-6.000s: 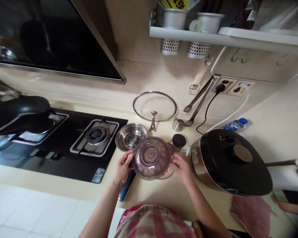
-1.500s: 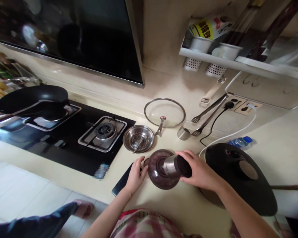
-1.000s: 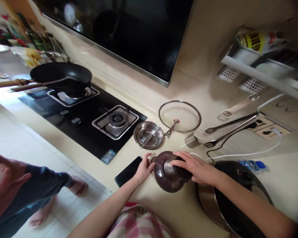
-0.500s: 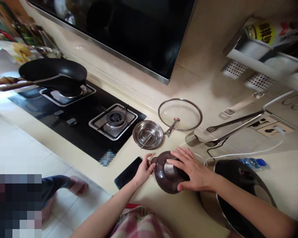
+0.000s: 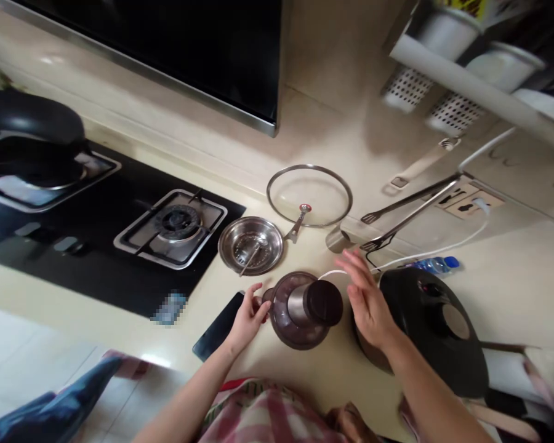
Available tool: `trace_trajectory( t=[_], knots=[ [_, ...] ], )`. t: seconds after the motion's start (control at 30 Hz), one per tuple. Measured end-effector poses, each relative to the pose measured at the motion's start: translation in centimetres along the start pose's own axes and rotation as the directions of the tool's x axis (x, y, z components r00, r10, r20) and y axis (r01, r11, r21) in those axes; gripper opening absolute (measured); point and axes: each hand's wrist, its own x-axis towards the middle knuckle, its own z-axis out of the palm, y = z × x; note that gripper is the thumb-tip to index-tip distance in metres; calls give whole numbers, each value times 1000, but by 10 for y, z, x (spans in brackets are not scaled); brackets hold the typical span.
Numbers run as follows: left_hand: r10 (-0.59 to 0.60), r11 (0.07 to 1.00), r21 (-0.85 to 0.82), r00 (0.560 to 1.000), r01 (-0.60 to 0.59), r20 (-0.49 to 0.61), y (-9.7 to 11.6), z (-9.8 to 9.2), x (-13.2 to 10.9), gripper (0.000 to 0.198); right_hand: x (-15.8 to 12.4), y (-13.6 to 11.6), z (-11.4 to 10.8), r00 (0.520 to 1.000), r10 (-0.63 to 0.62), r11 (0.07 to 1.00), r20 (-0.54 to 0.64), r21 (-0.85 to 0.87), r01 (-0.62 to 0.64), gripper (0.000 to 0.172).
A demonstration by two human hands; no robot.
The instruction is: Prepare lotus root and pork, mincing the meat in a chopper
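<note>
An electric food chopper (image 5: 300,311) stands on the counter, with a dark see-through bowl and a steel motor head with a dark cap. At its left side my left hand (image 5: 249,315) pinches the small bowl handle between thumb and fingers. My right hand (image 5: 369,307) is raised to the right of the cap, apart from it, fingers stretched and holding nothing. A dark phone (image 5: 216,329) lies just left of my left hand. Behind the chopper sits a steel dish (image 5: 250,246) with a spoon in it.
A glass lid (image 5: 310,195) leans on the wall. Close to my right forearm stands a black-lidded cooker (image 5: 429,344); a bottle (image 5: 436,265) is behind it. The gas hob (image 5: 175,227) and wok (image 5: 32,135) are left. A white cord (image 5: 420,253) runs to the socket.
My right hand has lifted off the chopper's top and moved right, uncovering the cap. My left hand keeps to the handle. The view has swung right.
</note>
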Motion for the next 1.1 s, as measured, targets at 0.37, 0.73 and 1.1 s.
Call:
trace_trajectory(
  t=[0.37, 0.73, 1.1],
  knots=[
    [-29, 989, 141, 998, 36, -51, 3, -1, -8, 53, -75, -25, 54, 931, 125, 981, -343, -98, -168, 60],
    [-107, 988, 101, 986, 120, -130, -22, -36, -70, 63, -71, -38, 63, 925, 77, 949, -372, -256, -182, 68],
    [-77, 991, 107, 994, 85, -79, -14, -31, -73, 55, -60, -58, 53, 952, 81, 905, -295, -378, -194, 71]
  ],
)
